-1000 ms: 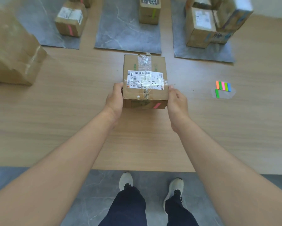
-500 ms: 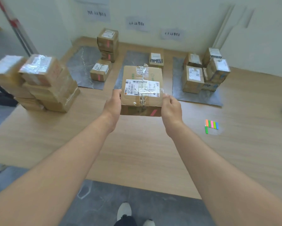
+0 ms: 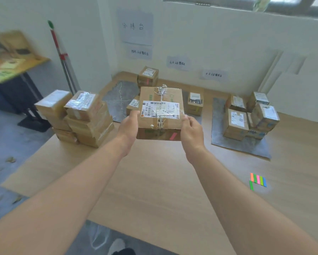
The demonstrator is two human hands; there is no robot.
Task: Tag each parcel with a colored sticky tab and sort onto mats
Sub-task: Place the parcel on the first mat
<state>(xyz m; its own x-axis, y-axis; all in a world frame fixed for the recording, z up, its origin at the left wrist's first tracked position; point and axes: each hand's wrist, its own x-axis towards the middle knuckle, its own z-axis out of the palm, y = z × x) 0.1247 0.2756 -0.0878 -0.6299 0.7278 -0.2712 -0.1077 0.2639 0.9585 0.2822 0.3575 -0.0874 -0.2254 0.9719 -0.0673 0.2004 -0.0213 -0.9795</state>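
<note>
Head view: a cardboard parcel (image 3: 161, 111) is held in the air above the wooden table (image 3: 154, 181), clamped between both hands. The left hand (image 3: 129, 126) grips its left edge and the right hand (image 3: 192, 129) its right edge, thumbs on top and the other fingers hidden underneath. A pink sticky tab (image 3: 173, 136) sits on the near face, just left of the right hand's fingers. The strip of colored sticky tabs (image 3: 258, 180) lies well right of them.

White wall (image 3: 219, 37), grey floor (image 3: 16, 144), side table (image 3: 16, 69)

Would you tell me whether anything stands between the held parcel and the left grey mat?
Nothing visible does. The parcel is held in the air before the left mat, whose left part is bare; other parcels sit along its right side.
</note>
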